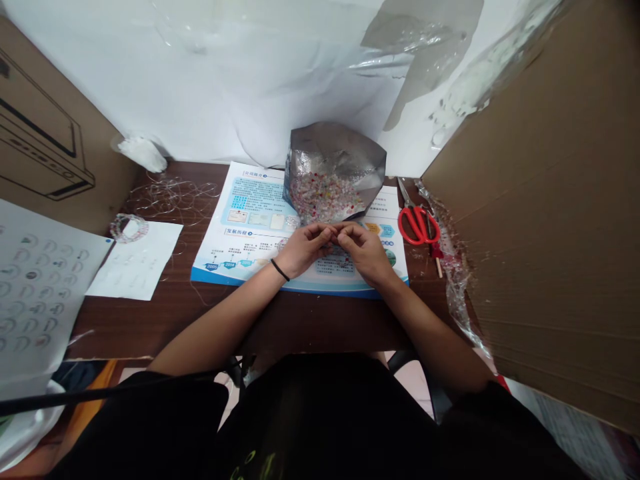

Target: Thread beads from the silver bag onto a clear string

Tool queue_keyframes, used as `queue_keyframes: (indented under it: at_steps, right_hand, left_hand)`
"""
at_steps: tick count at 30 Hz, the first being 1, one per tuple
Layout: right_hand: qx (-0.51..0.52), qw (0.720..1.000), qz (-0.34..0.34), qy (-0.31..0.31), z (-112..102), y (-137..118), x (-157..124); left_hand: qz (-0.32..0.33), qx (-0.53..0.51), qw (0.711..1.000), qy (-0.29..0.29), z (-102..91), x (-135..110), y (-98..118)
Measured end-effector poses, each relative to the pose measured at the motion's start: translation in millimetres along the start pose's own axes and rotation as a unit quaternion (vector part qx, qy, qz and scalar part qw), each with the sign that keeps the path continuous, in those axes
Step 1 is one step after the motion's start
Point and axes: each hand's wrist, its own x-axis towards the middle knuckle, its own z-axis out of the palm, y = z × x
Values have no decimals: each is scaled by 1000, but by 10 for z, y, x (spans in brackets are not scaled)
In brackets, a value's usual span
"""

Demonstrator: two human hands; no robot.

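Note:
My left hand point(306, 250) and my right hand point(361, 248) meet fingertip to fingertip over a printed sheet point(215, 250). Both are closed in a pinch, and whatever lies between the fingers is too small to make out. Just beyond them a dark, silvery bag point(345, 150) stands with its mouth towards me. Inside it are many small beads point(323, 197), mostly clear and pink with some red and yellow. A few tiny beads seem to lie on the sheet beneath my hands.
Red-handled scissors point(419, 225) lie on the right by crumpled plastic film point(457, 287). At left are tangled clear thread point(173, 198), a beaded ring point(129, 229) on white paper point(140, 267), and a printed chart point(35, 293). Cardboard walls point(545, 200) flank the brown table point(300, 327).

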Motion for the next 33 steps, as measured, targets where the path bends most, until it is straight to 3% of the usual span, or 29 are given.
queue_keyframes:
  at_steps: [22,33]
  right_hand:
    - [-10,1000,10,9,1,-55,-7]
    - [-70,997,-34,20,19,-92,-6]
  left_hand:
    - [0,21,1000,1,28,-12,16]
    - [24,33,999,15,25,-3,-16]
